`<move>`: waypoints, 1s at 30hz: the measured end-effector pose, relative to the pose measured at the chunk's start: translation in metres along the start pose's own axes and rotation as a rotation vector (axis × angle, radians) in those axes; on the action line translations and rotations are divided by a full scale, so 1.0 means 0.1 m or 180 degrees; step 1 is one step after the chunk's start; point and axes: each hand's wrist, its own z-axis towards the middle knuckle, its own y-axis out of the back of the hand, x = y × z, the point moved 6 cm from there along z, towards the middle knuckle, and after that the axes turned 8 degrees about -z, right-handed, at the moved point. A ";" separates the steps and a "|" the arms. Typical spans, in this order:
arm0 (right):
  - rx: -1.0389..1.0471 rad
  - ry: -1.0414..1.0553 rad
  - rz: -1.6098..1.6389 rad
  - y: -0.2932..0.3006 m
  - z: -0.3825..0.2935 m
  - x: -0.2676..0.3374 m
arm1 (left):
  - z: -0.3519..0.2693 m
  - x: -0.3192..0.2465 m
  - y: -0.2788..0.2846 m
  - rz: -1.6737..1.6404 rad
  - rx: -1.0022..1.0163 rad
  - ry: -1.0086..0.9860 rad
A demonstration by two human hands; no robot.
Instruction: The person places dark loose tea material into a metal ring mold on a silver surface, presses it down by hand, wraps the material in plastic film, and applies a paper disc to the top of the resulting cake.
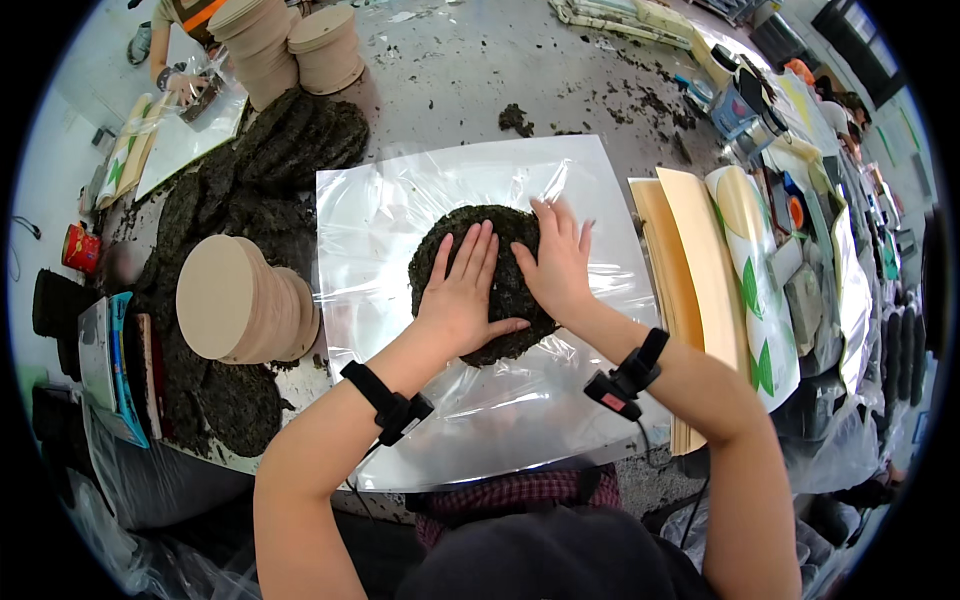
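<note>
On a clear plastic film [375,292] over a pale square sheet lies a dark round cake [511,294] of matted dried leafy material, which looks like seaweed. My left hand [463,300] rests flat on its left and middle part, fingers extended and thumb pointing right. Over its right edge is my right hand [561,271], fingers spread and partly blurred; whether it presses or only hovers I cannot tell. Neither hand grips anything. The palms and forearms hide parts of the cake. Both wrists wear black straps with small devices.
Left of the film stands a stack of beige round discs [225,300], beside piled dark cakes [300,142]. More disc stacks [326,49] stand farther back. Brown paper sheets [686,255] and a green-leaf-printed roll [750,285] border the right. Crumbs [516,120] litter the table. Another person's hand [186,84] works at upper left.
</note>
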 end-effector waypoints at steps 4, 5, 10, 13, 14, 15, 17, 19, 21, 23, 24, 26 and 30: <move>0.0976 0.2081 0.0060 -0.10 -0.09 0.40 | -0.01 0.03 -0.01 0.0157 0.0262 0.0060; 0.1330 0.2511 0.0207 -0.24 -0.19 0.41 | 0.01 0.02 0.00 0.0265 0.0331 0.0049; 0.1917 0.2494 -0.0111 -0.56 -0.25 0.40 | 0.06 0.09 -0.14 0.0161 0.1327 0.0339; 0.2583 0.2365 -0.0160 -0.69 -0.29 0.42 | 0.07 0.10 -0.24 0.0241 0.1861 0.0432; 0.2770 0.2320 -0.0157 -0.70 -0.30 0.41 | 0.05 0.12 -0.37 0.0149 0.1655 0.0371; 0.2956 0.2263 -0.0152 -0.71 -0.30 0.41 | 0.09 0.17 -0.47 0.0224 0.1536 0.0402; 0.2613 0.2316 -0.0049 -0.76 -0.31 0.35 | 0.10 0.16 -0.62 0.0368 0.1320 0.0424; 0.2252 0.2442 0.0090 -0.72 -0.25 0.31 | 0.09 0.10 -0.43 0.0521 0.1029 0.0310; 0.1740 0.2543 0.0116 -0.69 -0.28 0.31 | 0.10 0.05 -0.35 0.0716 0.1000 0.0275; 0.2009 0.2354 0.0588 -0.20 -0.20 0.44 | 0.03 0.22 -0.52 0.0730 0.0185 0.0008; 0.1734 0.2082 0.0852 0.19 -0.27 0.38 | 0.03 0.24 -0.50 0.0250 0.0023 -0.0031; 0.1154 0.1465 0.0877 0.64 -0.74 -0.11 | 0.06 0.12 -0.34 -0.0012 0.0099 -0.0038; 0.0922 0.0700 0.0075 0.58 -1.42 -1.19 | 0.09 0.09 -0.39 0.0100 -0.0009 -0.0081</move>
